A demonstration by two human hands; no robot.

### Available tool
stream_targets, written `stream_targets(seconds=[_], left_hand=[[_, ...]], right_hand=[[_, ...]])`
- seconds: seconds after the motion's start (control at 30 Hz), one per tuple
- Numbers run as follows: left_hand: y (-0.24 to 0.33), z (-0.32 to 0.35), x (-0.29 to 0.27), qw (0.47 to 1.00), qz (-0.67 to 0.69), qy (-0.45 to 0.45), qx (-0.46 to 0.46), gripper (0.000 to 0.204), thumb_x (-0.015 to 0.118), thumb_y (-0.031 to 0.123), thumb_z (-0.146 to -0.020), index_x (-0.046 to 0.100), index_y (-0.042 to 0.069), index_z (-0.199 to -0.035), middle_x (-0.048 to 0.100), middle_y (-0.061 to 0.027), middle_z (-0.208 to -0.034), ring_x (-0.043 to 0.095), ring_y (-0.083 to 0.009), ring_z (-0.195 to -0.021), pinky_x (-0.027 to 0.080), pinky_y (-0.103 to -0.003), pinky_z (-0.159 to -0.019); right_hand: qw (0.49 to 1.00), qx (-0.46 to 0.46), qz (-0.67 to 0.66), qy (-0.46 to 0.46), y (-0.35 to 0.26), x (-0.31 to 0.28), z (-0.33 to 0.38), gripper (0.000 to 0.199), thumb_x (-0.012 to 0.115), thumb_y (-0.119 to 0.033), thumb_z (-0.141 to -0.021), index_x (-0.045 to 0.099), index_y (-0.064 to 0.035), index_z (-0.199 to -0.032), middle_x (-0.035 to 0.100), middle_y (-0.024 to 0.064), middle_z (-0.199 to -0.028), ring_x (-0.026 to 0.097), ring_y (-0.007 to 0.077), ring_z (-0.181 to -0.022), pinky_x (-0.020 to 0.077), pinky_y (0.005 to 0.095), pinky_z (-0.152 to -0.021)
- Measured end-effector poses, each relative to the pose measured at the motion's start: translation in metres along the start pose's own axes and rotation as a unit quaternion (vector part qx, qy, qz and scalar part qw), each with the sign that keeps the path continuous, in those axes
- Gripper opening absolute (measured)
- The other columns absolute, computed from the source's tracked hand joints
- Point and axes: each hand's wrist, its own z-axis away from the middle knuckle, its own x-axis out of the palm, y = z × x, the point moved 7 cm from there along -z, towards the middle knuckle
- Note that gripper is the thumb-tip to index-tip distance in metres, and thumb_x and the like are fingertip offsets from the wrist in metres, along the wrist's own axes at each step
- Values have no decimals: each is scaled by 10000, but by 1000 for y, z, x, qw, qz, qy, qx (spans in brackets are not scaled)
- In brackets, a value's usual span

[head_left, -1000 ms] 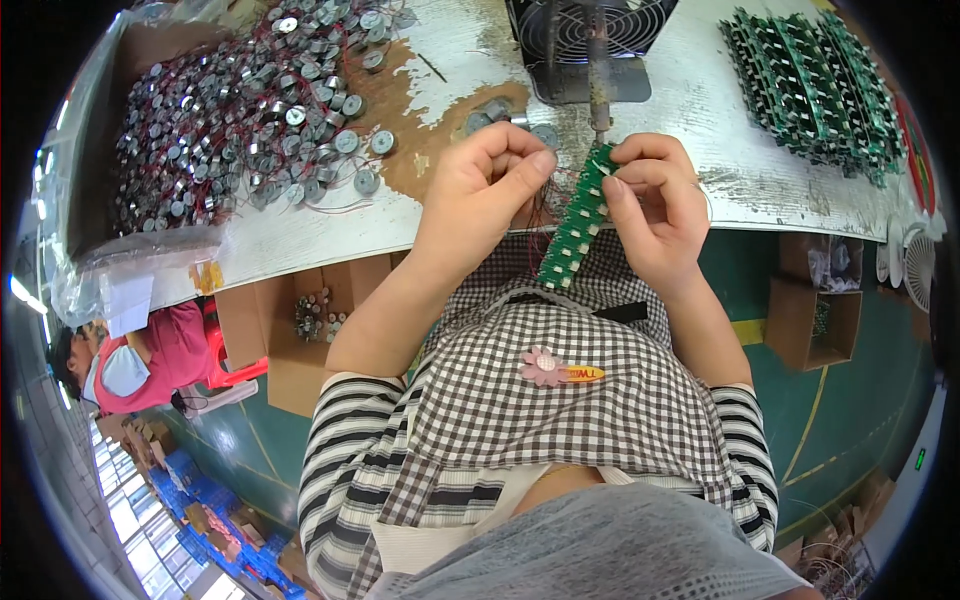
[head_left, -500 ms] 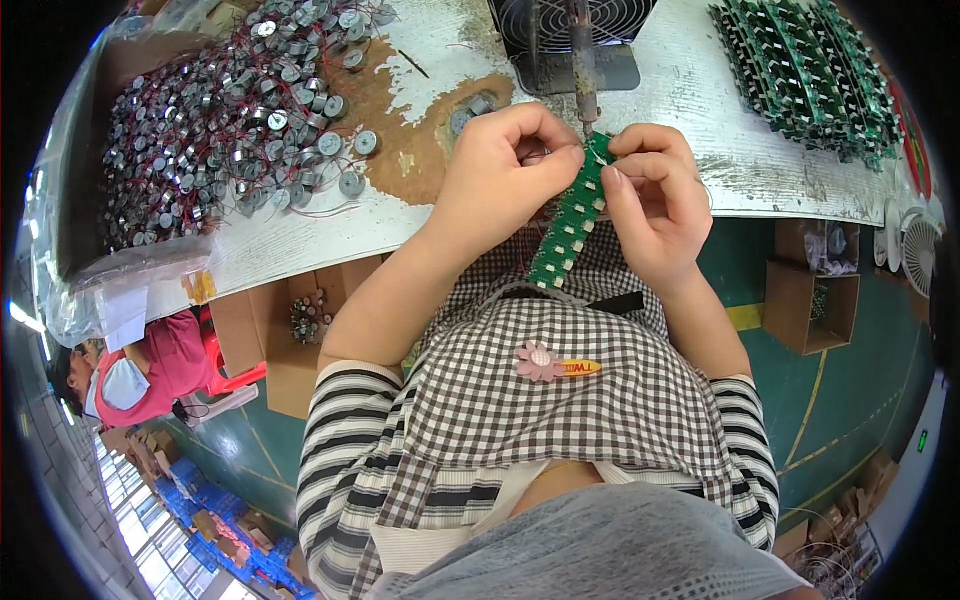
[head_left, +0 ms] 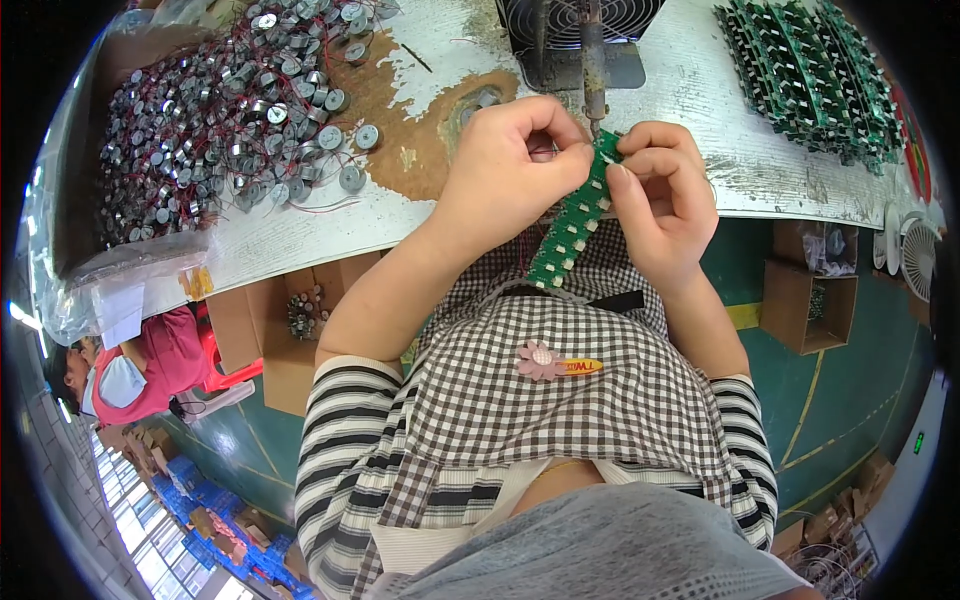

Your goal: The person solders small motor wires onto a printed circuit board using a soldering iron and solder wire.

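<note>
A long green circuit board strip (head_left: 572, 228) with a row of small white parts slants from the table edge down over my apron. My right hand (head_left: 665, 195) pinches its upper right edge between thumb and fingers. My left hand (head_left: 520, 165) is closed at the strip's upper left side, thumb against forefinger. A thin wire shows faintly at those fingers; its end is hidden. Above the strip hangs a soldering iron (head_left: 594, 75), pointing down, its tip at the board's upper end. Just beyond my left hand lies a grey round part (head_left: 485, 98), partly covered.
Many small round metal motors (head_left: 250, 120) with red wires are heaped at the left. A black fan (head_left: 570, 25) stands behind the iron. Stacked green boards (head_left: 800, 80) lie at the far right. Below the table are cardboard boxes (head_left: 808, 305); a person in pink (head_left: 160, 365) sits at the left.
Both hands have shifted very slightly to the right, with the board's upper end. The iron also appears slightly farther right in the picture. The grips look the same.
</note>
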Motion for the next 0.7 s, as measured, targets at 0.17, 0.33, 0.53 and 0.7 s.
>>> stream_targets(seconds=[0.17,0.33,0.53,0.7], left_hand=[[-4,3,1,999,-25,-30,-31,94,668,55,-814,598,-5,-830,622,-23,-861,553,-45,-698,456,-188,-611],[-3,4,-3,993,106,45,38,70,660,28,-803,609,-19,-809,593,8,-691,495,-11,-585,393,-169,-503],[-6,3,-2,995,83,49,37,74,664,27,-794,608,-21,-803,599,5,-705,504,-12,-603,404,-168,-518],[2,1,-4,994,79,53,57,76,668,28,-784,613,-21,-801,600,8,-697,502,-13,-597,409,-173,-518]], right_hand=[[996,43,-77,34,6,-3,6,95,618,103,-788,559,54,-845,556,140,-970,580,107,-719,504,201,-556],[1000,13,8,0,2,2,3,103,619,108,-785,566,48,-850,563,135,-947,579,107,-707,496,199,-533],[1000,6,24,5,2,2,1,112,632,109,-778,579,45,-852,570,134,-949,575,93,-659,490,195,-516],[998,-30,63,-3,-5,2,-7,117,638,113,-772,581,44,-848,566,130,-945,579,93,-650,495,193,-514]])
